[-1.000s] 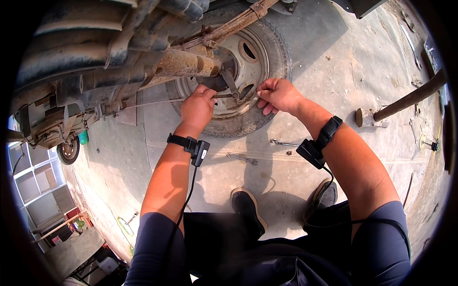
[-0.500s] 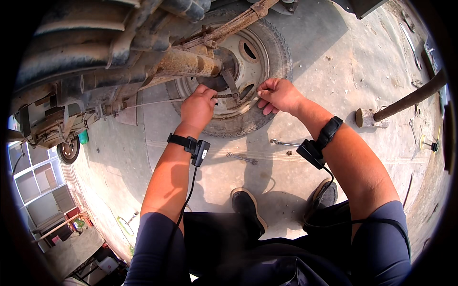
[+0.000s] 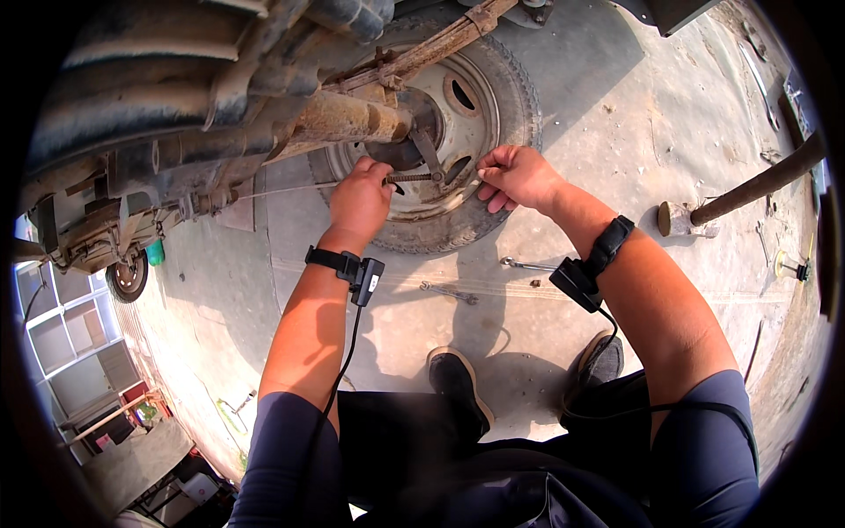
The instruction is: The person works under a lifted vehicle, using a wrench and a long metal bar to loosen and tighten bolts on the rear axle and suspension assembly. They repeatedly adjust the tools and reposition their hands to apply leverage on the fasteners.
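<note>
1. Grey concrete floor point(image 3: 581, 176) spreads under a vehicle's rusty axle point(image 3: 343, 119).
2. Tyred wheel point(image 3: 518, 106) at the axle's end, beyond both hands.
3. Right hand point(image 3: 526, 180) near the wheel's rim, thumb and forefinger drawn together; I cannot tell whether they pinch anything.
4. Left hand point(image 3: 361, 195), fingers closed on a ridged rod point(image 3: 414, 179), which reaches right to a metal lever point(image 3: 426, 151).
5. Two spanners point(image 3: 532, 265) on the floor, below the wheel.
6. Thin cable point(image 3: 295, 188), leading left from the left hand.
</note>
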